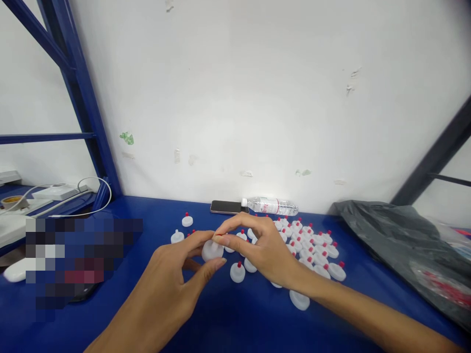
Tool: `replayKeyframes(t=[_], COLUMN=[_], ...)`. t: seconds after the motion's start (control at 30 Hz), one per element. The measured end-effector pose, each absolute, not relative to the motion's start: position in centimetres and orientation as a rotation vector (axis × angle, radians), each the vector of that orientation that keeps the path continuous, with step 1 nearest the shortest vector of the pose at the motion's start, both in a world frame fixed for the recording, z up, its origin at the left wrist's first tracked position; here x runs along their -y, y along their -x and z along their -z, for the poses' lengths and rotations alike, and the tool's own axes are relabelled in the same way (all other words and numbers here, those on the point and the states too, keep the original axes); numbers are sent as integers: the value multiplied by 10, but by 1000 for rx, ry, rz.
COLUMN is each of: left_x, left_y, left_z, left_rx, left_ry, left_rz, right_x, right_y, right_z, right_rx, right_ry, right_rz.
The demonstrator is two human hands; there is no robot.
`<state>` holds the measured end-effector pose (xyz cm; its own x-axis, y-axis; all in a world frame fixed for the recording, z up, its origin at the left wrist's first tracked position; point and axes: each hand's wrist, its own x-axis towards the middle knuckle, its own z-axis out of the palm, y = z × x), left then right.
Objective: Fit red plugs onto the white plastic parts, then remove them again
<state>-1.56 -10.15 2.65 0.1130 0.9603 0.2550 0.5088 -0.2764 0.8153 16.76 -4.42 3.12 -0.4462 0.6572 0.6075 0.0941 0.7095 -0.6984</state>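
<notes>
Between the thumb and fingers of my left hand [174,277] is a translucent white nozzle lid [212,252], round with a narrow spout on top. My right hand [270,245] pinches at the tip of that spout, where a sliver of red shows; the fingertips hide most of it. Just below the hands stands a nozzle lid with a red tip cap [237,272]. Left of them is a bare-spouted lid [177,237], and behind it another red-tipped lid [187,220]. Several more red-tipped lids [306,253] cluster beyond and right of my right hand, which partly covers some.
Against the wall lie a phone [226,207] and a clear plastic bottle [272,205] on its side. A dark grey plastic bag [397,255] covers the right of the blue table [235,323]. White cables and boxes [55,192] sit at left, near a blue metal frame [83,93].
</notes>
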Motion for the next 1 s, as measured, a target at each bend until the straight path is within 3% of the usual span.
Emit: replayKeyframes(t=[0.33, 1.0], left_x=[106, 108], left_y=[12, 9], left_z=[-35, -32], left_rx=[-1037, -1169], left_ry=[-1209, -1349], left_rz=[-1211, -1180], right_x=[44, 51], right_y=[-169, -170], right_z=[-18, -31], right_rx=[2124, 2198], right_ry=[280, 248], right_rz=[-50, -150])
